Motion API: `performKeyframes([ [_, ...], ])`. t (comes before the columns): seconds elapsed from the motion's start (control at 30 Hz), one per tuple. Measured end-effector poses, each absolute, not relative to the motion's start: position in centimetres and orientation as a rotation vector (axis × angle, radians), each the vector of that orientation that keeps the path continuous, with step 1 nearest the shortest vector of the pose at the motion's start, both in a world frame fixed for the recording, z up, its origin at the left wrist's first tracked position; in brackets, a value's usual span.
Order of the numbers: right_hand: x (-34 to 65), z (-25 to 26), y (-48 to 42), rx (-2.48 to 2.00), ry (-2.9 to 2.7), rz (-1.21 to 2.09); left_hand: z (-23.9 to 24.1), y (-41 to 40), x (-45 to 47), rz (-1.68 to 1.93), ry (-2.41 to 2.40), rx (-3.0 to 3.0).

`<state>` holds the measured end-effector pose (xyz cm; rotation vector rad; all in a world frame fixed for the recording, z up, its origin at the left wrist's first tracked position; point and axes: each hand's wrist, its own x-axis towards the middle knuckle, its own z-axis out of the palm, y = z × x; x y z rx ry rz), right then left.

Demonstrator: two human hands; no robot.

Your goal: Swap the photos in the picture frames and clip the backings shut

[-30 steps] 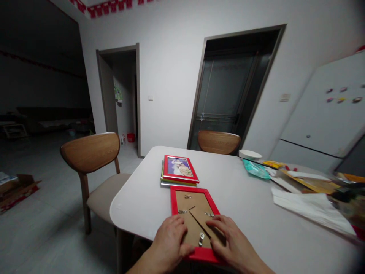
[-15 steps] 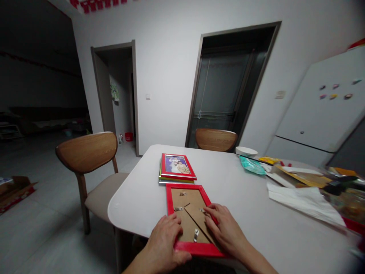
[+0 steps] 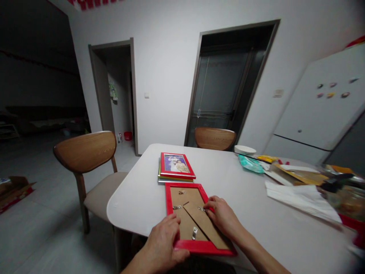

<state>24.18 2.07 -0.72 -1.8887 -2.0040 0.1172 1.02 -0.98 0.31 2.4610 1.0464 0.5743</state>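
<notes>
A red picture frame [image 3: 171, 190] lies face down on the white table [image 3: 137, 201], its brown cardboard back and small metal clips showing. My left hand [image 3: 164, 241] rests on the frame's near left corner, fingers curled over the red edge. My right hand [image 3: 224, 217] lies on the frame's right side, its fingertips pinched at a metal clip near the right edge. Just beyond lies a stack of frames [image 3: 175, 167], the top one red with a photo facing up.
Wooden chairs stand at the left [image 3: 85, 152] and the far side [image 3: 215, 139]. On the right of the table lie a white bowl [image 3: 245, 150], a teal packet [image 3: 251, 164], white paper [image 3: 302, 196] and mixed clutter. A white fridge [image 3: 322, 110] stands behind.
My right hand has slid forward along the frame's right side to a clip. My left hand has stayed at the near left corner. The camera has tilted slightly.
</notes>
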Motion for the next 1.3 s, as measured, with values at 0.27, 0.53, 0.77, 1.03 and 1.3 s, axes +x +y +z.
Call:
performKeyframes([
  [0.27, 23.4, -0.6, 1.5, -2.054, -1.877, 0.085, 0.0, -0.6, 0.8, 0.533, 1.01, 2.442],
  [0.53, 23.1, -0.6, 1.3, -2.12, -1.838, 0.054, 0.3, -0.7, 0.9, 0.552, 0.989, 2.436],
  [0.77, 23.1, -0.4, 1.5, -2.081, -1.875, 0.074, -0.5, -0.7, 0.8, 0.604, 1.005, 2.413],
  [1.03, 23.4, 0.1, 1.5, -1.864, -2.05, 0.182, 0.2, -0.8, 0.5, 0.638, 1.001, 2.355],
  [1.3, 22.3, 0.0, 1.2, -1.877, -2.035, 0.004, -0.5, -0.7, 0.4, 0.633, 1.004, 2.315],
])
